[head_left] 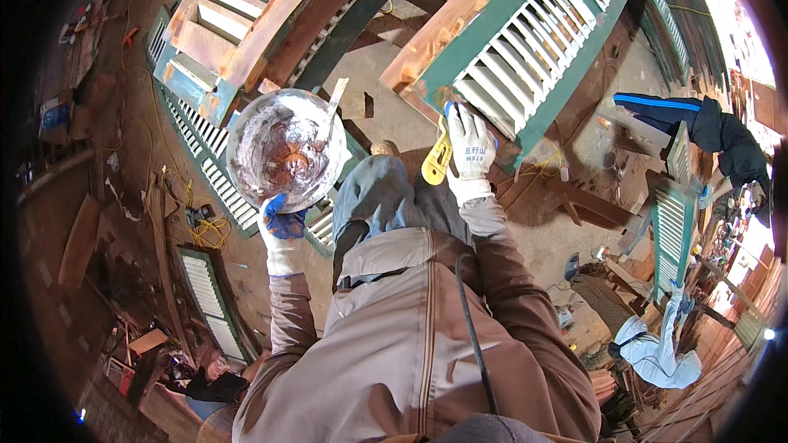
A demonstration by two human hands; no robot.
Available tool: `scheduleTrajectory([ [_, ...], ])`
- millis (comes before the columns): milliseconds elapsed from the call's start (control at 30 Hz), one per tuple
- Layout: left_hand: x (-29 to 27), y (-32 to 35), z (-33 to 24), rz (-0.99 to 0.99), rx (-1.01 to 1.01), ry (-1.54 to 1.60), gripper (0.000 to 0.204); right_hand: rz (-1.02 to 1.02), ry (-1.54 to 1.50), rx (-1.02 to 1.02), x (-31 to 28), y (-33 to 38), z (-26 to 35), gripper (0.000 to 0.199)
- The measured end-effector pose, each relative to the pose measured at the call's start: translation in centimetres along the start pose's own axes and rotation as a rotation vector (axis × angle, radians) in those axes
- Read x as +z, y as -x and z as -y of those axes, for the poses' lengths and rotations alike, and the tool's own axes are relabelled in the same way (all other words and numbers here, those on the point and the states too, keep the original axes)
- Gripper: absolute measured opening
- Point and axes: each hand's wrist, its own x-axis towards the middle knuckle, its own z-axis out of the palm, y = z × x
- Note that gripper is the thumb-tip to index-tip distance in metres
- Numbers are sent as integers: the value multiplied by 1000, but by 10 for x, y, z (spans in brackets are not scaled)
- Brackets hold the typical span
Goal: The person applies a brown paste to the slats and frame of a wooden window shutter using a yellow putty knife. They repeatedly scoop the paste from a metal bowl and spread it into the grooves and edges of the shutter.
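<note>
White gloves with blue palms cover both hands. The left hand (283,238) grips the near rim of a metal bowl (240,166), its forearm pointing straight ahead; pale and reddish paste (289,157) coats the inside, and a stick (337,97) leans over the far right rim. The right hand (470,148) holds a yellow scraper (435,162) on its left side, fingers stretched forward and close together, at the near edge of a green shutter (460,64); whether they touch it, I cannot tell.
</note>
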Motion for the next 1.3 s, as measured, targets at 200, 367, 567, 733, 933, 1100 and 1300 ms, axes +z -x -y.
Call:
scheduleTrajectory([
  [200,13,7,-4,0,-12,-10,25,19,71,-13,15,-3,7,41],
  [367,2,2,-2,-23,22,-15,19,87,-16,-172,0,14,17,42],
  [567,3,-10,0,3,16,-22,15,68,-172,-1,-15,-5,14,51],
  [733,15,-3,-1,-16,22,-16,20,117,5,-23,-16,-51,38,41],
  [933,10,5,-4,13,31,11,22,230,-51,-125,-10,-22,40,43],
  [1100,25,5,-5,-36,33,11,20,111,-67,41,-19,-40,30,48],
  [1300,23,-4,-6,-16,17,-19,24,201,-24,-106,-5,-22,30,43],
])
